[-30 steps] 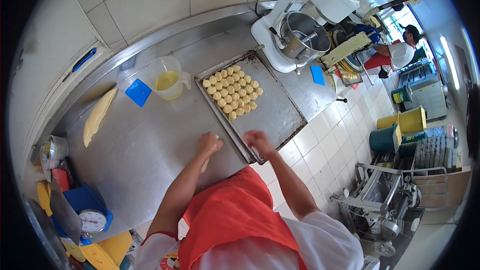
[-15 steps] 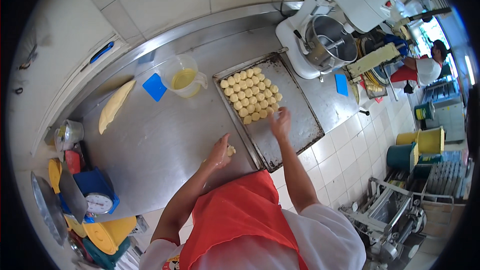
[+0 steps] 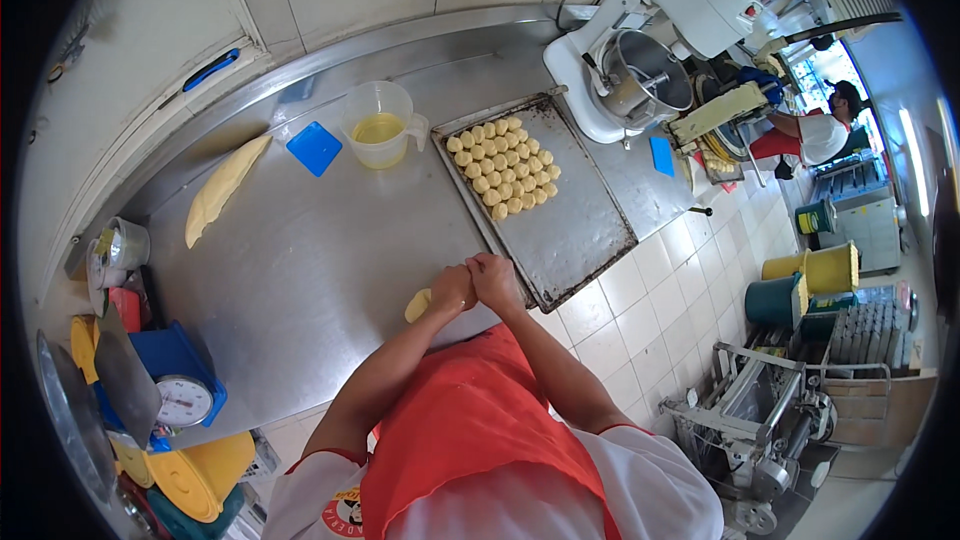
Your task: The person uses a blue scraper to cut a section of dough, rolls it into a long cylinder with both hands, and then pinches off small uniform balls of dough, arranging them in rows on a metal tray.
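Observation:
My left hand [image 3: 454, 289] is closed round a lump of pale yellow dough [image 3: 418, 306], part of which sticks out on its left side, just above the steel worktop. Against it presses my right hand [image 3: 494, 283], fingers curled in; whatever lies between the two hands is hidden. Both hands are beside the near left corner of a dark-edged baking tray [image 3: 575, 210]. On the tray's left part, small round dough balls [image 3: 510, 169] sit in close rows.
Further back stand a clear measuring jug [image 3: 380, 130] of yellowish liquid, a blue scraper [image 3: 313, 149] and a long dough piece [image 3: 228, 190]. A mixer [image 3: 640, 70] stands behind the tray, a blue scale [image 3: 188, 380] at left. Another person [image 3: 815, 135] works far right.
My right hand has come back from over the tray to meet my left hand. A dough piece now shows left of the left fist. The whole view has shifted slightly.

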### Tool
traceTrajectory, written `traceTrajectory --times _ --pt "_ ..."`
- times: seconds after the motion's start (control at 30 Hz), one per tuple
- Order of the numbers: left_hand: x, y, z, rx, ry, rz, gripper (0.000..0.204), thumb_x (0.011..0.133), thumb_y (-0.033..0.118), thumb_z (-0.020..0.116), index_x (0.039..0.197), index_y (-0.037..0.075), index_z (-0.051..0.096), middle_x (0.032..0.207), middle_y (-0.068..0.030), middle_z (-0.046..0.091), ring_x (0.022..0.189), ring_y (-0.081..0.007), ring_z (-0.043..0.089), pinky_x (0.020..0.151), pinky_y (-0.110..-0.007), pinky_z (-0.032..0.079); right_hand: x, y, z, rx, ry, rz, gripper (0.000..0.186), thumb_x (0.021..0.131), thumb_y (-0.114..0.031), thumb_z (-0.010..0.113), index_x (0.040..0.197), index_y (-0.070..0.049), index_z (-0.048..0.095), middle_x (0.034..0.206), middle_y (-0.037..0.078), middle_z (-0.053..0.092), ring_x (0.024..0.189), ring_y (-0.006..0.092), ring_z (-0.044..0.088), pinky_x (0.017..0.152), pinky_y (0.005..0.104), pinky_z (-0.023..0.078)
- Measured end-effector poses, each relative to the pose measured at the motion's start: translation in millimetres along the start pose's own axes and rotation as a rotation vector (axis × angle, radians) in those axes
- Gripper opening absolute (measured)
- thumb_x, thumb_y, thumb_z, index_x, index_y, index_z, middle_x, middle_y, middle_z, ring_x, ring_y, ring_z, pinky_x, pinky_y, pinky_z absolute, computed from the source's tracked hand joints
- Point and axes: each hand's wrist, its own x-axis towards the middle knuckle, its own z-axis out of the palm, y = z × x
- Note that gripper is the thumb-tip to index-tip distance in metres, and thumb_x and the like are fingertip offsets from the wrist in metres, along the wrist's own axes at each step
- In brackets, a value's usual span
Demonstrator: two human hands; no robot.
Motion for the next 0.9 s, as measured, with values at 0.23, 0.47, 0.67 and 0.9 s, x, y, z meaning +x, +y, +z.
traceTrajectory --times 0.23,0.47,0.67,0.9 --pt "34 17 -17 0.153 -0.219 0.01 0.026 0.083 0.019 0.059 0.098 0.003 0.073 0.1 -0.0219 0.072 0.097 -0.0382 0.069 0.083 -0.048 0.056 20 62 -18 -0.277 -0.207 -0.242 0.024 0.091 -0.021 0.061 0.079 -0.001 0.066 0.074 0.018 0.069 0.066 0.0375 0.066 0.062 0.0462 0.052" --pt "36 15 -32 0.012 -0.089 -0.148 0.04 0.073 0.013 0.066 0.108 -0.006 0.064 0.109 -0.0282 0.067 0.105 -0.0404 0.065 0.088 -0.046 0.054 64 192 -96 0.6 -0.009 0.348 0.032 0.095 -0.021 0.052 0.104 0.002 0.071 0.088 0.009 0.071 0.071 0.0167 0.065 0.066 0.0326 0.054" --pt "19 0 6 0.048 0.061 -0.066 0.047 0.07 0.004 0.065 0.112 -0.007 0.05 0.11 -0.0278 0.061 0.107 -0.0448 0.059 0.094 -0.049 0.048 173 194 -120 0.236 0.16 0.251 0.024 0.085 -0.014 0.066 0.1 0.006 0.064 0.072 0.013 0.069 0.057 0.0185 0.066 0.054 0.031 0.052" --pt "10 -4 10 -0.18 0.131 -0.064 0.041 0.073 0.0 0.063 0.112 0.003 0.052 0.104 -0.0255 0.064 0.101 -0.0438 0.062 0.088 -0.05 0.049 189 197 -121 0.364 0.21 0.347 0.026 0.081 -0.014 0.075 0.09 0.003 0.058 0.071 0.011 0.068 0.051 0.0141 0.062 0.047 0.028 0.049"
